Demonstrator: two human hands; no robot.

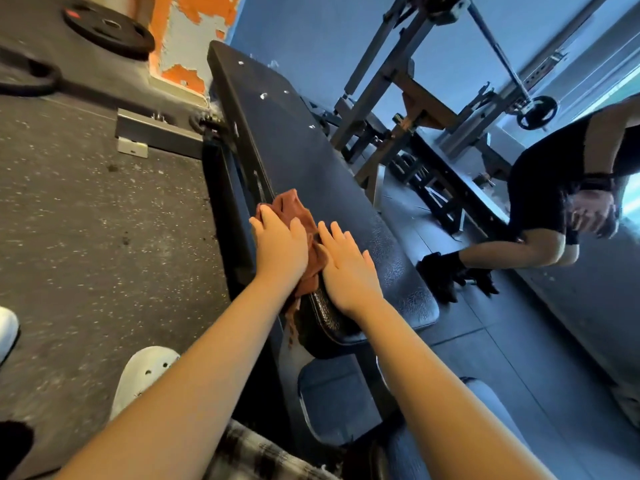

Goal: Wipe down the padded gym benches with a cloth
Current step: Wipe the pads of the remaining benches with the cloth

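L hand (280, 247) flat on crumpled cloth (294, 206) — pebbled bench (304, 150).

Brightly lit, mostly by cool daylight from the far right, near the bright strip (627, 93). Tinted blue across the wall (311, 26) and rack (398, 98); greyer and more neutral on the floor (86, 220) at left. Sheened with soft glare on the bench (311, 161), strongest at its near end. Shadowed darkly along the bench's left side and underneath. Sharp in the centre, slightly smeared toward the near corners. Bent and tilted by the wide lens, most toward the edges. Blurred in one patch on the person (540, 202) at far right.
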